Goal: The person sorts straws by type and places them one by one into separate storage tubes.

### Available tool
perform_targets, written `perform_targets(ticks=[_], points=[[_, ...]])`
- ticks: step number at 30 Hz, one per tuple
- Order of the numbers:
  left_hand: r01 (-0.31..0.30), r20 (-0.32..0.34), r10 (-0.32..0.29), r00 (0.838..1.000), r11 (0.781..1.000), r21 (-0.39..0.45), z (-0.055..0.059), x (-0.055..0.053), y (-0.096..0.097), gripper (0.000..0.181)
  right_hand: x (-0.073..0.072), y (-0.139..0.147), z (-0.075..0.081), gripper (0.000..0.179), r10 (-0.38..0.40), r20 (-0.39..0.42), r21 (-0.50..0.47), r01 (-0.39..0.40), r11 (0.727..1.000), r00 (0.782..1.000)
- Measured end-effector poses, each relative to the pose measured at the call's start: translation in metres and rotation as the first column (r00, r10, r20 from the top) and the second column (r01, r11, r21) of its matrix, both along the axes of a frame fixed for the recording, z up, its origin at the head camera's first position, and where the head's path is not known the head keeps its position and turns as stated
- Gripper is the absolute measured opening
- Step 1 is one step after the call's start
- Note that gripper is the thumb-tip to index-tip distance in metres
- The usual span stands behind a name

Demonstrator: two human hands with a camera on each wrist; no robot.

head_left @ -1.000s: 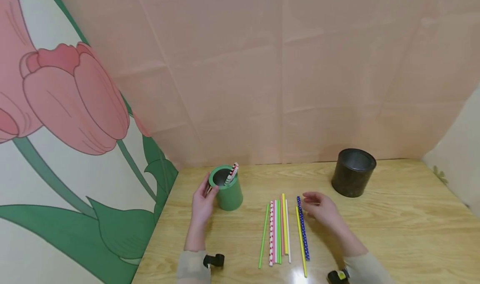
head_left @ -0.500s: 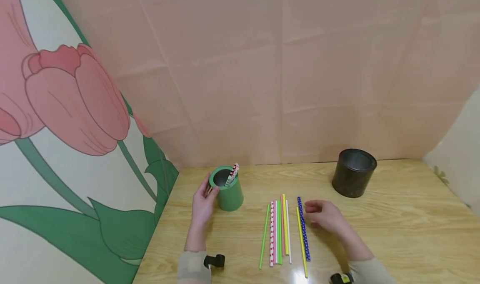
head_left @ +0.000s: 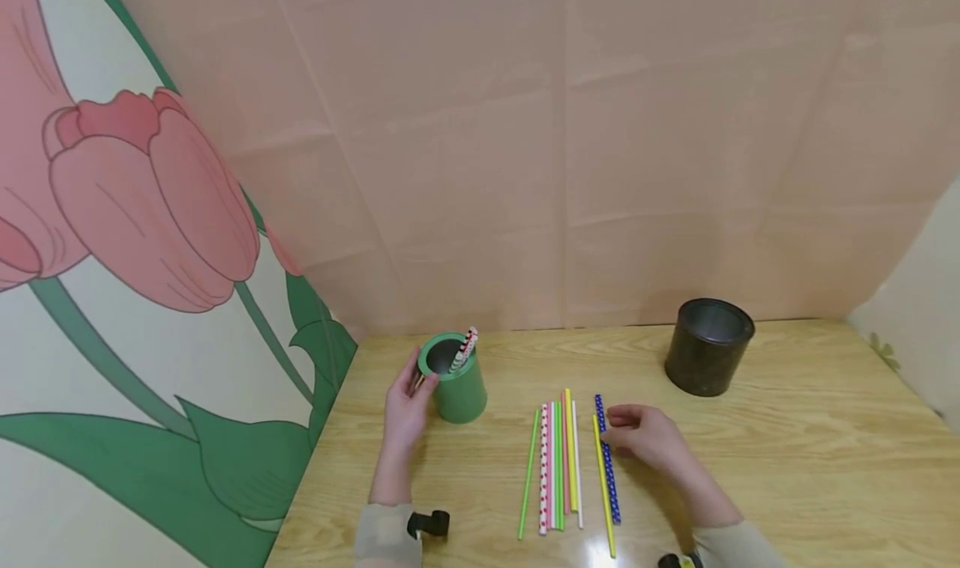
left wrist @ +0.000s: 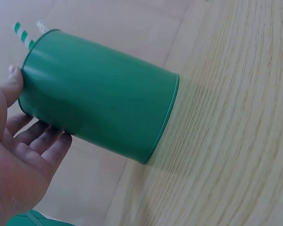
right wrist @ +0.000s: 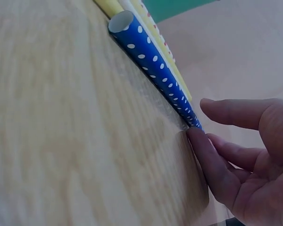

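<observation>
My left hand (head_left: 405, 414) grips a green can (head_left: 461, 397) near its rim, thumb on one side and fingers round the other. Striped and dotted paper straws (head_left: 467, 344) lean out of the can's mouth. In the left wrist view the can (left wrist: 99, 94) stands on the wood. My right hand (head_left: 651, 439) is beside a blue straw with white dots (head_left: 610, 468) lying on the table. Seen from the right wrist, an index fingertip is right at the far part of the blue straw (right wrist: 153, 59), while the thumb (right wrist: 236, 112) stands apart above it.
A yellow straw (head_left: 604, 489) lies just left of the blue one. Further left, several straws lie side by side, including a red-dotted one (head_left: 543, 468) and a green one (head_left: 528, 476). A black can (head_left: 708, 351) stands at the back right of the wooden table (head_left: 810, 451).
My right hand has come slightly nearer the front edge and its fingertips now reach the blue straw. The left hand and the green can stay put.
</observation>
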State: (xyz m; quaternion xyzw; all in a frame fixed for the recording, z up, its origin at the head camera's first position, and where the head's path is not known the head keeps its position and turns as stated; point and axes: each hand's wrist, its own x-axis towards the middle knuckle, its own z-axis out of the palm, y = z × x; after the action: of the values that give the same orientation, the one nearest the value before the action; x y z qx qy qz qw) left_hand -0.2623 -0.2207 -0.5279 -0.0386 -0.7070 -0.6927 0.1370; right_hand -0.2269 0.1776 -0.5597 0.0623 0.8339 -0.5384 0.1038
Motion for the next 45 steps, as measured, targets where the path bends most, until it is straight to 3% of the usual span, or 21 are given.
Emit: perform_targets(ticks=[10, 22, 32, 38, 45], points=[[-0.003, 0.002, 0.003, 1.0, 1.0, 0.004, 0.0003, 0.0013, -0.0003, 0.063, 0.0009, -0.0058, -0.0028, 0.056, -0.029, -0.038, -0.024, 0.028, 0.999, 0.999], [-0.002, 0.002, 0.002, 1.0, 1.0, -0.006, 0.0017, 0.0026, 0.0017, 0.064, 0.0003, -0.0058, -0.0015, 0.058, -0.025, -0.05, 0.115, 0.031, 0.993, 0.998], [0.002, -0.011, -0.002, 1.0, 1.0, -0.02, -0.0017, 0.0002, -0.0007, 0.063, 0.0021, -0.0057, -0.0015, 0.053, -0.023, -0.113, 0.134, 0.038, 0.99, 0.993], [0.003, -0.014, -0.004, 1.0, 0.999, -0.032, -0.001, 0.0004, -0.0006, 0.063, 0.0045, -0.0085, 0.0021, 0.052, -0.036, -0.101, 0.151, 0.051, 0.987, 0.994], [0.004, -0.019, -0.005, 1.0, 0.999, -0.041, -0.0005, 0.0009, -0.0001, 0.064, 0.0035, -0.0084, -0.0007, 0.053, -0.066, -0.056, 0.086, 0.071, 0.994, 0.996]])
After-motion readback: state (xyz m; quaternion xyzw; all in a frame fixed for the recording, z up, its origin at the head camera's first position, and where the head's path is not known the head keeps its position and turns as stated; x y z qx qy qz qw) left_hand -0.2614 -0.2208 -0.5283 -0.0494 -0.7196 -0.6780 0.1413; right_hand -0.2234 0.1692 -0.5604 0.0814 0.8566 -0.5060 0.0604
